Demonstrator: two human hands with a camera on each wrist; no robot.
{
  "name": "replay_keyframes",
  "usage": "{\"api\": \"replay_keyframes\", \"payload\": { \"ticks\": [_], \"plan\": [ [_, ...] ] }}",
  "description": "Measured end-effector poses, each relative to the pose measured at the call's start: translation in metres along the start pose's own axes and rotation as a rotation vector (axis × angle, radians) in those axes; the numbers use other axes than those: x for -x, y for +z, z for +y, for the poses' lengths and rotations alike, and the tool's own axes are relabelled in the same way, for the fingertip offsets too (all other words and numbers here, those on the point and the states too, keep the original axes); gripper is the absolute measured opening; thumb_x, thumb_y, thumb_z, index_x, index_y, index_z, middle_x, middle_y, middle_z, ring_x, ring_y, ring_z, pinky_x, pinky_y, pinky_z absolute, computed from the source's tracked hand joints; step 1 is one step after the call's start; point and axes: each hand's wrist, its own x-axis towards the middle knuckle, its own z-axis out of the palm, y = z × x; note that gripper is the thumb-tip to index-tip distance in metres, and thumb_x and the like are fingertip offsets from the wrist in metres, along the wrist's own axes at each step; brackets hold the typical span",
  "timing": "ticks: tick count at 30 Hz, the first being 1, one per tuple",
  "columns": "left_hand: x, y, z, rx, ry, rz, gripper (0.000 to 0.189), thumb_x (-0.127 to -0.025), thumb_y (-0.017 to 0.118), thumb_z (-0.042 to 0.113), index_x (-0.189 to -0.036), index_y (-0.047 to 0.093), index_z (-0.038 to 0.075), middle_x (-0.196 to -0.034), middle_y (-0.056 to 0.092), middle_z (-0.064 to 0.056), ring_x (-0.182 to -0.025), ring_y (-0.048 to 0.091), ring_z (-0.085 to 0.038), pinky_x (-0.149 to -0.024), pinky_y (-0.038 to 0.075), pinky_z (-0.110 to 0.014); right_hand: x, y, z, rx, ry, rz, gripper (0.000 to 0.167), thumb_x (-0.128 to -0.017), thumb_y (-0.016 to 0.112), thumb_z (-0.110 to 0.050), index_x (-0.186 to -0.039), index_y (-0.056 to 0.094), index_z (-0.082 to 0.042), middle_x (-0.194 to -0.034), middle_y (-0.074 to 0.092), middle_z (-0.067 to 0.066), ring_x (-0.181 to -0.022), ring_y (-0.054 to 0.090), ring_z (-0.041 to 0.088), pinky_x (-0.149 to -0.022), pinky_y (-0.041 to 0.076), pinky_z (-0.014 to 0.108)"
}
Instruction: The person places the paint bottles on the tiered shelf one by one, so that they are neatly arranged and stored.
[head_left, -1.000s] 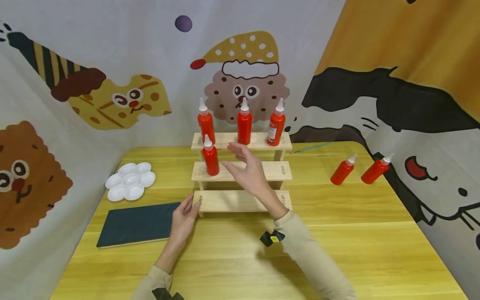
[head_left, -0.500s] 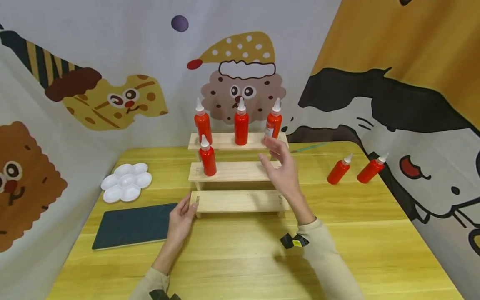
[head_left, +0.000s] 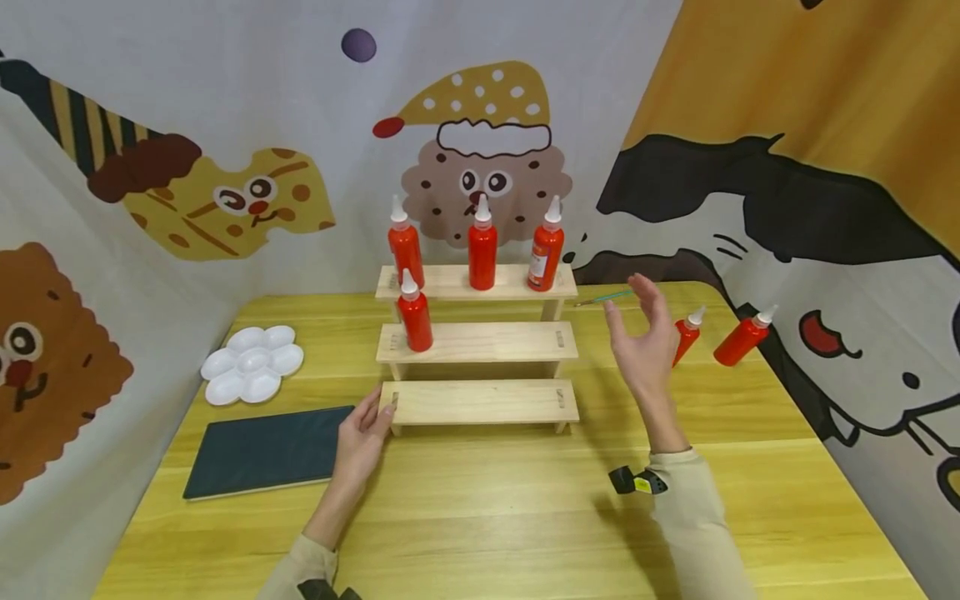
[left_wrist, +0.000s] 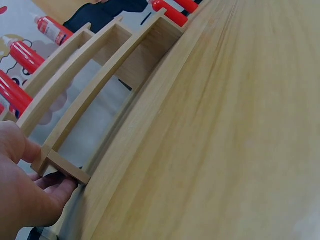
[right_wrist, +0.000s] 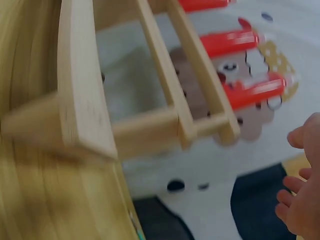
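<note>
Cartoon-print fabric backdrop (head_left: 247, 50) behind a yellow wood-grain table (head_left: 480, 517). On it, three-tier pale wooden shelf (head_left: 480, 402) carrying four red white-nozzled plastic bottles (head_left: 482, 258): three on top tier, one at middle tier's left. Left hand (head_left: 363, 437) still pinches the shelf's bottom-tier left end. Right hand (head_left: 647, 346) has swung from the shelf to its right — thumb and fingers wide, holding nothing — near two loose matching bottles (head_left: 742, 342). Likely means focus is now that pair.

Left hand (head_left: 362, 440) grips the rack (head_left: 480, 402) at lower left. Rack bears four red bottles (head_left: 482, 258). Right hand (head_left: 645, 354) partly hides another bottle (head_left: 686, 336).
</note>
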Motion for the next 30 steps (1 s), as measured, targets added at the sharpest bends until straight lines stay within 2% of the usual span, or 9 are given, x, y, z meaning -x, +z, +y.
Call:
{"api": "replay_keyframes", "payload": {
  "ticks": [4, 7, 12, 15, 18, 25, 30],
  "plan": [
    [0.0, -0.001, -0.001, 0.009, 0.005, 0.002, 0.055, -0.105, 0.057, 0.018, -0.157, 0.039, 0.01, -0.155, 0.046, -0.02, -0.138, 0.05, -0.03, -0.087, 0.048, -0.007, -0.01, -0.017, 0.032, 0.052, 0.042, 0.103, 0.05, -0.093, 0.074, -0.012, -0.139, 0.058, -0.003, -0.14, 0.062, 0.009, -0.134, 0.054, 0.022, -0.116, 0.039, 0.033],
    [0.0, -0.001, -0.001, 0.008, 0.005, 0.003, 0.055, -0.105, 0.058, 0.019, -0.157, 0.039, 0.01, -0.155, 0.046, -0.019, -0.138, 0.05, -0.029, -0.087, 0.048, -0.007, -0.015, -0.028, 0.047, 0.078, 0.061, 0.17, 0.051, -0.093, 0.074, -0.018, -0.14, 0.058, -0.008, -0.142, 0.061, 0.004, -0.135, 0.052, 0.02, -0.115, 0.038, 0.026],
    [0.0, -0.001, -0.001, 0.007, 0.006, 0.003, 0.056, -0.105, 0.058, 0.02, -0.157, 0.039, 0.01, -0.156, 0.045, -0.019, -0.139, 0.049, -0.029, -0.088, 0.048, -0.007, -0.018, -0.041, 0.073, 0.134, 0.049, 0.267, 0.057, -0.093, 0.073, -0.025, -0.144, 0.054, -0.009, -0.145, 0.057, 0.008, -0.135, 0.049, 0.025, -0.116, 0.037, 0.031],
    [0.0, -0.002, 0.0, 0.003, 0.001, 0.002, 0.056, -0.105, 0.058, 0.02, -0.157, 0.038, 0.01, -0.156, 0.045, -0.019, -0.139, 0.048, -0.029, -0.088, 0.048, -0.007, -0.017, -0.045, 0.088, 0.171, 0.097, 0.295, 0.062, -0.092, 0.073, -0.025, -0.146, 0.049, -0.007, -0.147, 0.052, 0.012, -0.135, 0.046, 0.029, -0.116, 0.036, 0.033],
    [0.001, -0.001, 0.001, -0.003, -0.008, 0.0, 0.056, -0.105, 0.057, 0.019, -0.157, 0.038, 0.01, -0.156, 0.044, -0.019, -0.139, 0.048, -0.029, -0.088, 0.048, -0.007, -0.014, -0.048, 0.1, 0.182, 0.193, 0.284, 0.067, -0.092, 0.073, -0.026, -0.149, 0.044, -0.007, -0.15, 0.048, 0.013, -0.136, 0.044, 0.031, -0.117, 0.035, 0.033],
    [0.001, 0.0, 0.002, -0.007, -0.02, 0.006, 0.055, -0.105, 0.057, 0.019, -0.157, 0.039, 0.011, -0.155, 0.046, -0.019, -0.138, 0.05, -0.029, -0.088, 0.048, -0.009, -0.009, -0.049, 0.12, 0.164, 0.431, 0.174, 0.078, -0.092, 0.072, -0.033, -0.155, 0.033, -0.009, -0.157, 0.042, 0.011, -0.144, 0.041, 0.027, -0.122, 0.033, 0.038],
    [0.001, 0.0, 0.002, -0.008, -0.02, 0.002, 0.055, -0.105, 0.058, 0.02, -0.157, 0.04, 0.012, -0.155, 0.046, -0.02, -0.138, 0.051, -0.03, -0.09, 0.049, -0.011, -0.007, -0.049, 0.133, 0.172, 0.516, 0.149, 0.074, -0.094, 0.07, -0.032, -0.154, 0.034, -0.01, -0.153, 0.047, 0.013, -0.139, 0.048, 0.029, -0.118, 0.038, 0.041]
  ]
}}
